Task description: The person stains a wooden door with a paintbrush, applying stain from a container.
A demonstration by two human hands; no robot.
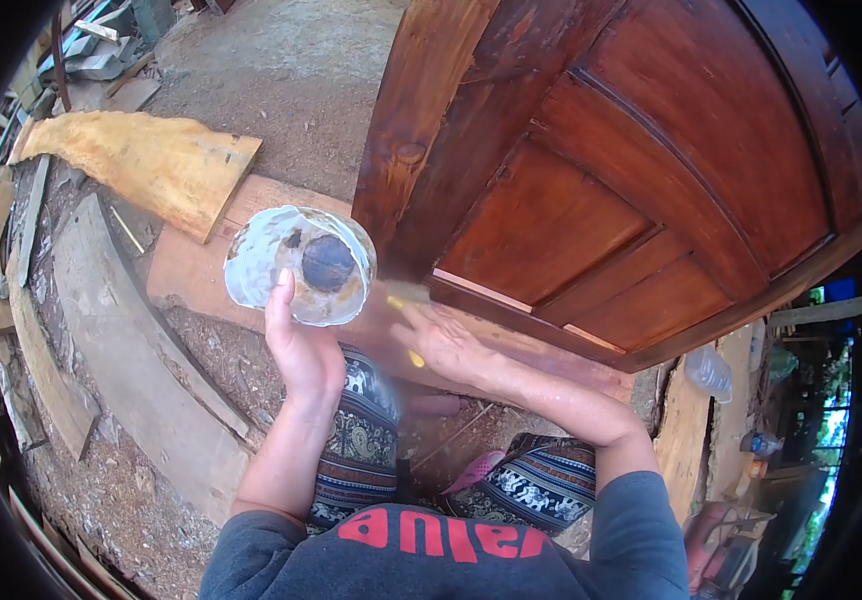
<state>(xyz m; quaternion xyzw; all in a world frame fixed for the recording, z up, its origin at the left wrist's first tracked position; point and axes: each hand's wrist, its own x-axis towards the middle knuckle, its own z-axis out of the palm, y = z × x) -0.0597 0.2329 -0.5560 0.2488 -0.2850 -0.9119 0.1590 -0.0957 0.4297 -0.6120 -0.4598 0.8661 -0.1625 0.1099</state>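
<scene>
My left hand (301, 345) grips the near side of a cut-down whitish plastic container (261, 265), its thumb over the rim. A dark round patch of liquid or stain shows inside the container. My right hand (446, 345) is closed around a paintbrush with a yellow handle (415, 358). The brush's bristle end is blurred and points toward the container, close to its right side. A dark reddish-brown panelled wooden door (551, 220) stands tilted just beyond my right hand, its surface shiny in places.
Under the container lies a flat wooden board (181, 270). A yellowish wood slab (151, 160) and long grey planks (121, 340) lie on the dirt ground at left. A clear plastic bottle (709, 372) rests on planks at right. A pink slipper (476, 470) shows near my legs.
</scene>
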